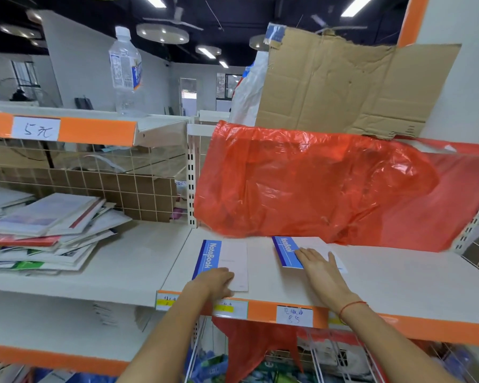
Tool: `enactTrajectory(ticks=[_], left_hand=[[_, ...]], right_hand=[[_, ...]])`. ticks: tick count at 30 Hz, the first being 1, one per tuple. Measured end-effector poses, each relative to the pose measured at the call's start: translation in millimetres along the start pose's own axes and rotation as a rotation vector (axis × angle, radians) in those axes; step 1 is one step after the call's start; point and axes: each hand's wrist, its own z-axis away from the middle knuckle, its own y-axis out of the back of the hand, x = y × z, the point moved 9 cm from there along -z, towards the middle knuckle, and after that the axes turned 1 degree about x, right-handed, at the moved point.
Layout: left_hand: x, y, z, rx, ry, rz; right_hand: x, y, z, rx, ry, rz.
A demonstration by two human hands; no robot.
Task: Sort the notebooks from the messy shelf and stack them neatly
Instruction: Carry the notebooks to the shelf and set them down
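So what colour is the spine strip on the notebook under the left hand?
Blue with white "NoteBook" lettering on the notebook; the rest is white. Seen in the head view.

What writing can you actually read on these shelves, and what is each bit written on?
"NoteBook": blue spine strip of the left notebook, under the left hand.
"NoteBook": blue strip of the right notebook, under the right hand.
"5元": handwritten white price tag on the upper shelf's orange edge.
"0.5": handwritten shelf label, below characters too scrawled to read.
Water bottle label: too blurred.
Yellow-striped shelf tags: too small.
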Motion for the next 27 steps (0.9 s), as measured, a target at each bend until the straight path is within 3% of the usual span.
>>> enactTrajectory(ticks=[12, 21, 27], left_hand=[[-20, 14, 6, 0.103, 0.025, 0.169], [-124, 67, 24, 0.255, 0.181, 0.062], [-161, 68, 30, 0.251, 0.209, 0.040]], right_hand=[[-63, -9, -22, -0.015, 0.176, -0.023], [-147, -11, -63, 0.038, 0.228, -0.098], [-176, -51, -74, -0.124, 0.258, -0.134]])
